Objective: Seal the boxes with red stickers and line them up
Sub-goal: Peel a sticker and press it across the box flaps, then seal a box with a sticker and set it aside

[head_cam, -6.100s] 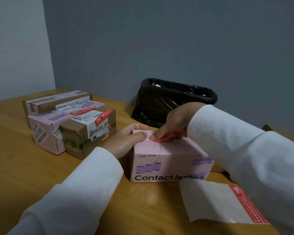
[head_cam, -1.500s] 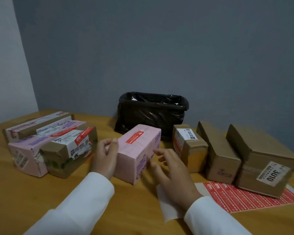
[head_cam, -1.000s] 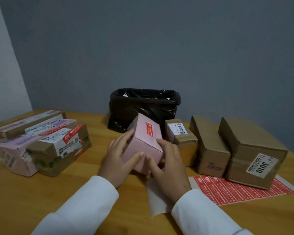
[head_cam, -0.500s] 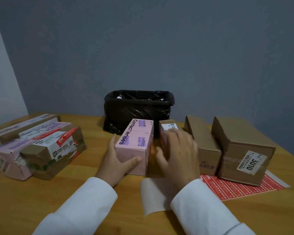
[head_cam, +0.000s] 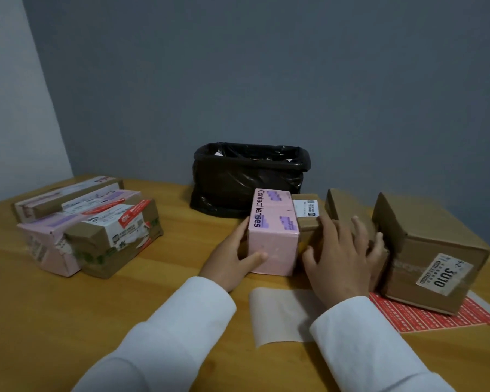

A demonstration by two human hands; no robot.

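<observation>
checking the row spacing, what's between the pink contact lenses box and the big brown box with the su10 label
In the head view, two smaller brown boxes stand there, with the right hand spread over them.

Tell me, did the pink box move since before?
Yes. The pink box went right, away from the stickered boxes, and now sits against the small brown box before the black bin.

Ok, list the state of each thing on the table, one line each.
Pink contact lenses box: closed, on its side, pressed against the small brown box.
Small brown box: closed, white label on top.
Large brown box: taped, resting on the red sticker sheet.
Black bin: open, lined.
Left hand: gripping the pink box.
Right hand: flat on the brown boxes.
</observation>
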